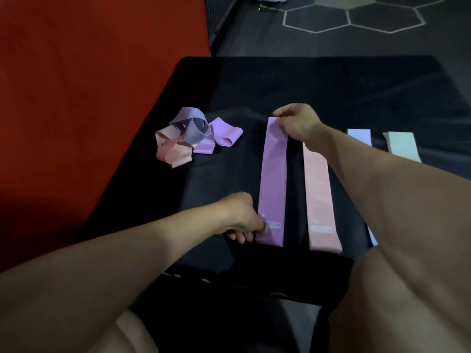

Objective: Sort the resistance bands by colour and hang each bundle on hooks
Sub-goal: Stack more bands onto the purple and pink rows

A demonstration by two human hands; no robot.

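At the table's point(229, 80) near middle, our left hand point(242, 217) pinches the purple band's point(272, 179) near end and our right hand point(298, 121) pins its far end flat, hands well apart. If either grip lets go too soon, the stretchy band could curl and slide onto the pink band point(318, 189) just beside it. Right of that lie a pale lilac band point(360, 136) and a mint one point(401, 146); a tangled heap point(188, 138) waits unsorted at left. No hooks are visible.
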